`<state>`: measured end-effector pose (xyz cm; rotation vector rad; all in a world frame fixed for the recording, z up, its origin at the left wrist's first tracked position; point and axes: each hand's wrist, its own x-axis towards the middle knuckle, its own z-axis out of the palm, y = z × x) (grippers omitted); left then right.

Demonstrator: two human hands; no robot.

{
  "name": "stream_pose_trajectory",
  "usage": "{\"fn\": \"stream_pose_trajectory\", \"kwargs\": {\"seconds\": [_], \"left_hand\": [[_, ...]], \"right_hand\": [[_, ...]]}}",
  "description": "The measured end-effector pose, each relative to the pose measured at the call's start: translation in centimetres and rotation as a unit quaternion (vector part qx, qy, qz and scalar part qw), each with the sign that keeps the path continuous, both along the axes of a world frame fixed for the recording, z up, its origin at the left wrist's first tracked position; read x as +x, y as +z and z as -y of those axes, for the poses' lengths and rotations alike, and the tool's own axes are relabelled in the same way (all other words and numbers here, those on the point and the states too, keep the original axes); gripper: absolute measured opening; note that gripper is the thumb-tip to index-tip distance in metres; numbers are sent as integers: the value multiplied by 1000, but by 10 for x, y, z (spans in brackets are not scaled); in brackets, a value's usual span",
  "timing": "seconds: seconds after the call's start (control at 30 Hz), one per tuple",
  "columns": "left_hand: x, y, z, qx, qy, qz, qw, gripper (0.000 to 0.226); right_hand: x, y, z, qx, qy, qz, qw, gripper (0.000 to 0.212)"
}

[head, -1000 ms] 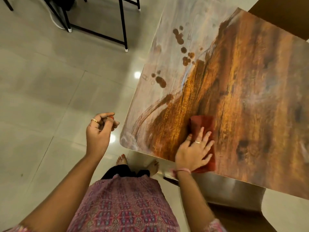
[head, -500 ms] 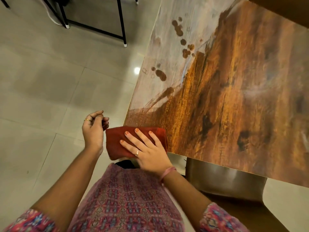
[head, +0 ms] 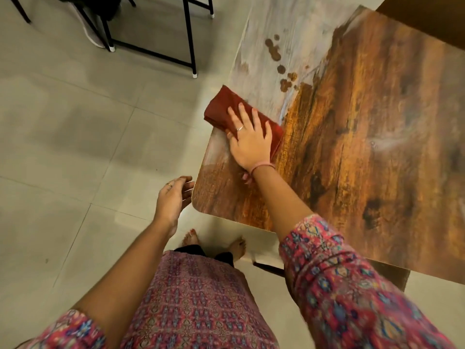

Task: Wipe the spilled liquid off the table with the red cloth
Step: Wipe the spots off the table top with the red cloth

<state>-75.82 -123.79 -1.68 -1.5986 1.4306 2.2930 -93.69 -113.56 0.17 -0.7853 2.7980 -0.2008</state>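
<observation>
The folded red cloth (head: 227, 107) lies on the wooden table (head: 364, 137) at its left edge, one corner hanging slightly past it. My right hand (head: 250, 142) presses flat on the cloth, fingers spread. Several brown drops of spilled liquid (head: 275, 55) sit further up the pale, glossy part of the table, just beyond the cloth. My left hand (head: 173, 197) hovers beside the table's near left corner, fingers loosely apart, holding nothing.
A black metal frame (head: 190, 44) stands on the tiled floor (head: 75, 137) to the upper left. My bare feet (head: 236, 245) are below the table's near edge. A dark brown surface (head: 432, 21) lies past the table's far right corner.
My right hand has slid the cloth from the near left corner up along the left edge toward the drops. The drops nearest the corner are gone. My left hand opened and stayed by the corner.
</observation>
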Motion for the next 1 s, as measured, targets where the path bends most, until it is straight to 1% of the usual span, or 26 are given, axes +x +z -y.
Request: {"fn": "stream_pose_trajectory", "kwargs": {"seconds": [0.1,0.17,0.2,0.27,0.33,0.4,0.5,0.6,0.67,0.73,0.77,0.83,0.9,0.97,1.0], "left_hand": [[-5,4,-3,27,28,-4,999,29],[-4,5,-4,61,87,-9,994,29],[-3,7,-3,89,108,-10,990,32],[1,9,-1,151,111,-8,982,45],[4,9,1,181,84,-16,980,54],[3,10,1,172,41,-19,984,56],[1,9,-3,133,-22,-12,991,56],[0,9,-7,94,-45,5,995,38],[-4,6,-6,56,-61,18,996,28],[-9,5,-6,37,-67,18,997,31],[-12,6,-6,33,-67,17,997,31],[-19,6,-6,31,-63,8,997,25],[-27,8,-3,27,-60,-3,998,25],[-35,10,2,24,-55,-7,998,29],[-39,10,4,27,-52,-9,998,26]], "right_hand": [[78,-3,-17,-24,102,8,994,58],[130,-5,-40,-27,162,13,986,56],[143,-5,-50,-25,180,20,983,55],[136,-6,-61,-12,222,32,974,56],[109,-5,-59,5,256,36,966,58],[75,-3,-50,6,228,44,973,58],[22,-3,-34,-8,102,32,994,55],[-13,-3,-16,-7,-14,9,1000,55],[-9,-4,-7,1,-55,-9,998,57],[16,-3,-7,1,-42,-17,999,57],[35,-3,-12,-6,-15,-15,1000,56],[81,-3,-31,-27,42,-2,999,55],[122,-4,-56,-39,63,7,997,55],[139,-5,-72,-34,66,21,997,56],[136,-5,-76,-31,74,29,996,56]]}}
